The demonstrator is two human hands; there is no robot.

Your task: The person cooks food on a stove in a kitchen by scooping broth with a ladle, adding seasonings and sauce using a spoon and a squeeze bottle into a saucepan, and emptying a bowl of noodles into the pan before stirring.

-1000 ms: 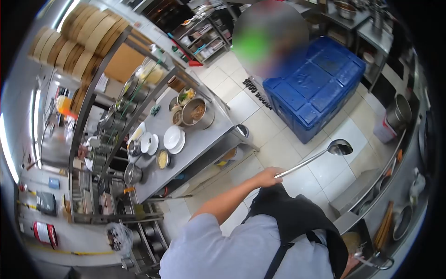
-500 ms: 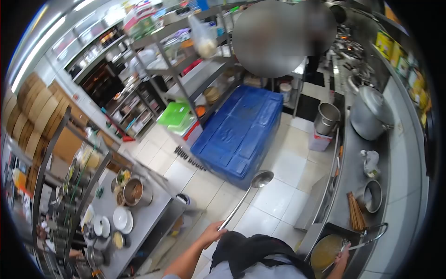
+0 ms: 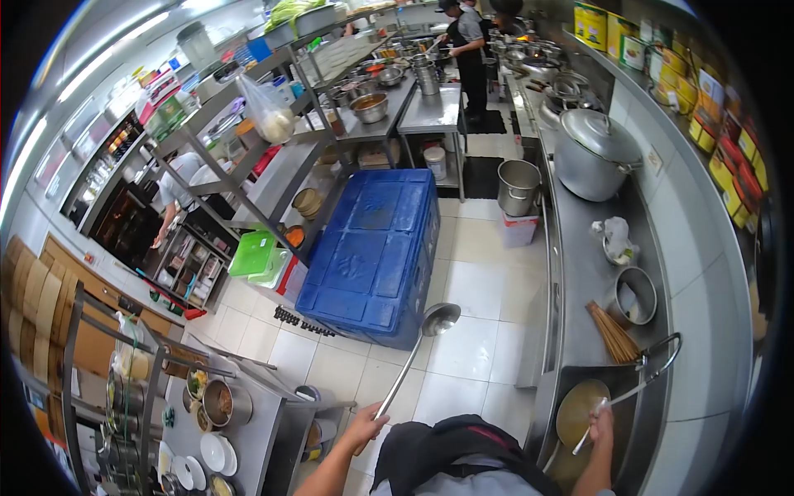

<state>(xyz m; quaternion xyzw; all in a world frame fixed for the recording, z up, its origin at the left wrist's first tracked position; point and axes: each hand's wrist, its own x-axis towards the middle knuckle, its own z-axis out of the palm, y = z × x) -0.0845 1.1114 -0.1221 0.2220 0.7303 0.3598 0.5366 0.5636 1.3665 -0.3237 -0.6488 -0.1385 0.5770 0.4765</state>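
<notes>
My left hand [image 3: 364, 426] grips the end of a long steel ladle [image 3: 415, 350], whose bowl hangs out over the tiled floor beside a big blue plastic crate [image 3: 372, 248]. My right hand [image 3: 601, 431] holds the long handle of a wire strainer [image 3: 641, 376] over a wok of brownish liquid [image 3: 577, 412] set in the steel counter at the lower right.
The steel counter [image 3: 583, 264] carries chopsticks [image 3: 610, 332], a small steel bowl [image 3: 633, 296], a large lidded pot [image 3: 594, 154]. A steel bucket [image 3: 518, 187] stands on the floor. A prep table [image 3: 269, 430] with bowls sits lower left. People work at the far end [image 3: 470, 50] and left [image 3: 178, 194].
The view has swung right from the prep table toward the cooking counter. The ladle stays in my left hand; my right hand with the strainer has come further into view.
</notes>
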